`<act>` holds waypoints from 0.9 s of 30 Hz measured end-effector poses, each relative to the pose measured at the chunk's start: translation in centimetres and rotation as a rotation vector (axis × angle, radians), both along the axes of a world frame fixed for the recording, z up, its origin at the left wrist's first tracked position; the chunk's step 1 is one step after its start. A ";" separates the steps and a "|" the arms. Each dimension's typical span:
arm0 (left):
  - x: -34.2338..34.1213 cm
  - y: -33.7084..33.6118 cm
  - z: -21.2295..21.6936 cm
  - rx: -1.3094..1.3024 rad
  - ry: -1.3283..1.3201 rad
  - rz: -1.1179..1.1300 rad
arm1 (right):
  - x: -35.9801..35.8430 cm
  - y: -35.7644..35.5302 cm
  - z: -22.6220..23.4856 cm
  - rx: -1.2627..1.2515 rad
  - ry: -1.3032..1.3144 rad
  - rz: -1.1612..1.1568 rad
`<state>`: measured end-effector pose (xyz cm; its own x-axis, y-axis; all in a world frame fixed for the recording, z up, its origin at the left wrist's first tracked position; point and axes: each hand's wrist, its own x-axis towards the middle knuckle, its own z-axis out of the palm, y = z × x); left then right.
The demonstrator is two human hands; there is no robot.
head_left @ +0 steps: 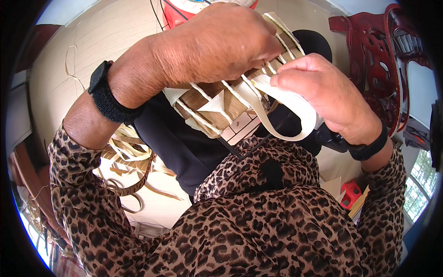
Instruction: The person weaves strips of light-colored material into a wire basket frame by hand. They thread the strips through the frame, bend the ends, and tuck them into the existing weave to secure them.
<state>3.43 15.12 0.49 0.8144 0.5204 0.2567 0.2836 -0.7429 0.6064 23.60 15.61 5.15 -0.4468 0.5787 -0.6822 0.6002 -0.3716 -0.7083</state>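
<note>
A partly woven piece (236, 109) of flat brown and cream strips, crossed by thin twisted cords, rests over my lap. My left hand (221, 41) reaches across its top, fingers curled down and closed on it; the fingertips are partly hidden behind the hand. At its right side my right hand (325, 94) pinches a pale flat strip (304, 121) between thumb and fingers. That strip hangs in a wide loop below the hand, its other end running up into the weave. A bent black wire (243, 154) sticks out beneath the woven piece toward me.
Loose pale strips (127, 145) lie on the floor to the left, with curled brown strips (134, 188) beside them. Beyond my hands stands a red container (171, 17). A carved dark-red wooden chair (369, 51) is at far right; a red plastic object (350, 195) sits near my right elbow.
</note>
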 end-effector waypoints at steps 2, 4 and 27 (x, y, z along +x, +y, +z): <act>0.3 -0.1 1.2 -0.003 0.005 0.018 | -0.2 -0.2 0.1 0.034 0.061 -0.002; -0.1 -0.5 2.6 -0.105 0.164 0.107 | 0.0 0.6 0.3 -0.006 0.039 0.049; 1.2 -1.3 0.2 -0.236 0.679 0.453 | -3.2 0.3 -3.9 -0.030 -0.073 0.116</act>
<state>4.65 13.82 0.69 0.4529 0.8118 -0.3687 0.8815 -0.3457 0.3217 20.40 15.92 1.27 -0.4582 0.5047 -0.7317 0.6900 -0.3170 -0.6507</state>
